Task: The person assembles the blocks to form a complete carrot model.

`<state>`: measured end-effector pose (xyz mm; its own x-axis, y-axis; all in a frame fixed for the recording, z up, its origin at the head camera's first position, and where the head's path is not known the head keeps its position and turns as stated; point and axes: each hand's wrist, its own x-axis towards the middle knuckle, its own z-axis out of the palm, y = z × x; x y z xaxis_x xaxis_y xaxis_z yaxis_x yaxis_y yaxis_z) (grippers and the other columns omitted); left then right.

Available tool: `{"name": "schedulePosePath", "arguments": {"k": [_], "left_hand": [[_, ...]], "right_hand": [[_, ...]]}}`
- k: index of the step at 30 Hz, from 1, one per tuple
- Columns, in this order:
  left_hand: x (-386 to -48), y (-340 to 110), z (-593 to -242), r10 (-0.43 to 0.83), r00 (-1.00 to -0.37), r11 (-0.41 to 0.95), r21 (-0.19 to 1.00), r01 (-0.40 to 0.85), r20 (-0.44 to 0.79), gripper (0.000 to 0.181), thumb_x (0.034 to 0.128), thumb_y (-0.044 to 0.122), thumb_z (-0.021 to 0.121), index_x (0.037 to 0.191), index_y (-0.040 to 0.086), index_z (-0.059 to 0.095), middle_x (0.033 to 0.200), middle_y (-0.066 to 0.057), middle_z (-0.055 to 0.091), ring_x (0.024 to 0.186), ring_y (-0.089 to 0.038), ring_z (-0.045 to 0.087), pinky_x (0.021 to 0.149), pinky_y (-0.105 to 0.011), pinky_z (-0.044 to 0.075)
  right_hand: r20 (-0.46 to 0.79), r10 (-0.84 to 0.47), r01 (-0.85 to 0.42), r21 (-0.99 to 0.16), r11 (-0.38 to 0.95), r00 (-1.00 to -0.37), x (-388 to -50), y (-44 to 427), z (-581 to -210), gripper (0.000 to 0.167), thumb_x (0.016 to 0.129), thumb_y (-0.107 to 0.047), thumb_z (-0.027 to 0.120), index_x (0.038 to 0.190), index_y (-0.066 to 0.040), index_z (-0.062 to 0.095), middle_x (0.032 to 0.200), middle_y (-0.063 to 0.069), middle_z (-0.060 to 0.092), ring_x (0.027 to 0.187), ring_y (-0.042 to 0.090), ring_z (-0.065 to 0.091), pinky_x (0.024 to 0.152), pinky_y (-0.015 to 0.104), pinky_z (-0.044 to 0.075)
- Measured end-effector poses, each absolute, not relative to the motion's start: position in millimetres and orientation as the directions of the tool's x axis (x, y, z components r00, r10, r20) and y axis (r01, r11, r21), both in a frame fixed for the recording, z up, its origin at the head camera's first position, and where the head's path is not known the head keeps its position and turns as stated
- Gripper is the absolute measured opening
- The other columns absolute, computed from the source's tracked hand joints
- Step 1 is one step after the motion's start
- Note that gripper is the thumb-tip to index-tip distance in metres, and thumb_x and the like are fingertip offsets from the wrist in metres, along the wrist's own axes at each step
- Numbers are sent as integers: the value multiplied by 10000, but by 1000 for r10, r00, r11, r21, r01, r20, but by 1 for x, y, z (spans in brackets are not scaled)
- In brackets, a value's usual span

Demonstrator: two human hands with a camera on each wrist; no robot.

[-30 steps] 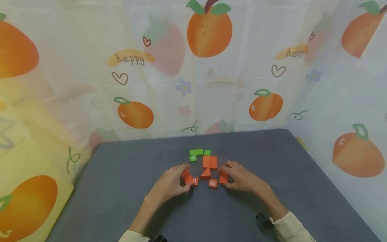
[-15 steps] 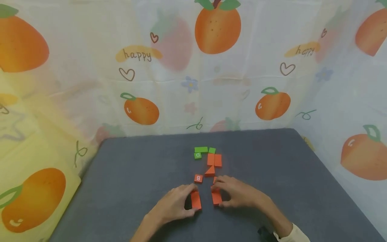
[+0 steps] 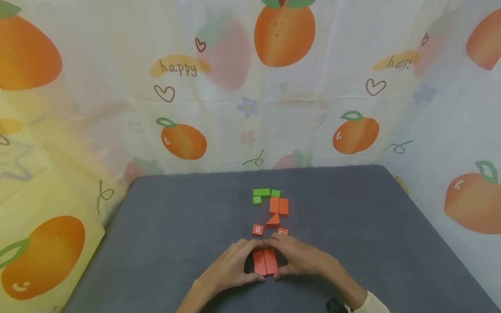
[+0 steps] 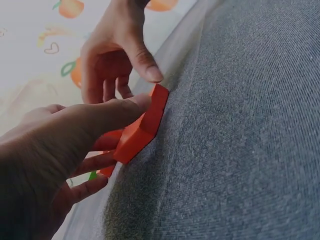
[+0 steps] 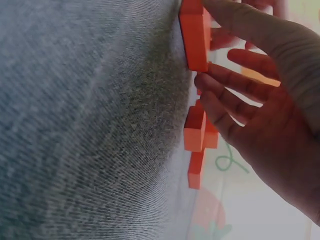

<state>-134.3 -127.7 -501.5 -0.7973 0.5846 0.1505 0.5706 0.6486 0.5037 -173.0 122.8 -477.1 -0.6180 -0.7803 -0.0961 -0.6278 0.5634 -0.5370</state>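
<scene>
Two red rectangular wooden blocks lie side by side on the grey table, long sides together: the left block (image 3: 259, 263) and the right block (image 3: 271, 262). My left hand (image 3: 234, 267) holds the left block between thumb at its near end and fingers at its far end. Likewise my right hand (image 3: 300, 257) holds the right block from near to far end. Both hands' fingertips meet behind the pair and cover its far edge. The left wrist view shows the left thumb on a red block (image 4: 135, 140); in the right wrist view a red block (image 5: 195, 40) is under the right thumb.
Beyond the hands sit a red cube lettered B (image 3: 257, 229), a partly covered red lettered cube (image 3: 283, 231), a red triangular block (image 3: 273, 222) and two orange-red blocks (image 3: 279, 206). Farther back are a long green block (image 3: 261, 192) and two small green cubes (image 3: 257, 200).
Both hands have carried their red blocks nearer to me and inward. Half a second ago a gap lay between the blocks; now they stand together. The head view has shifted slightly.
</scene>
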Motion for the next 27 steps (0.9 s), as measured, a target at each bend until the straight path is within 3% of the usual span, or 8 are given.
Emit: {"name": "schedulePosePath", "arguments": {"k": [8, 21, 27], "left_hand": [[-139, -124, -506, 583, -803, 637, 546, 545, 123, 708, 846, 481, 864, 1427, 218, 557, 1344, 68, 667, 1184, -132, 622, 1020, -428, 553], [-146, -124, -506, 598, -793, 621, 561, 547, 111, 695, 821, 442, 896, 1390, 212, 570, 1297, 84, 685, 1186, -109, 621, 1066, -474, 499], [-144, -125, -507, 595, -798, 622, 572, 535, 98, 728, 817, 502, 882, 1408, 231, 555, 1306, 92, 676, 1183, -110, 614, 1045, -466, 511]], "right_hand": [[-75, -782, -627, -552, 549, -619, -174, 121, -475, 746, 846, -343, 890, 1475, -132, 550, 1376, 1, 630, 1252, 127, 584, 1086, 387, 524], [-83, -778, -593, -600, 538, -622, -174, 121, -476, 769, 844, -341, 893, 1496, -151, 532, 1403, -3, 621, 1275, 150, 589, 1096, 397, 521], [-99, -778, -576, -616, 538, -621, -173, 122, -477, 792, 836, -374, 893, 1504, -164, 522, 1410, -27, 614, 1286, 134, 583, 1107, 387, 516]]}}
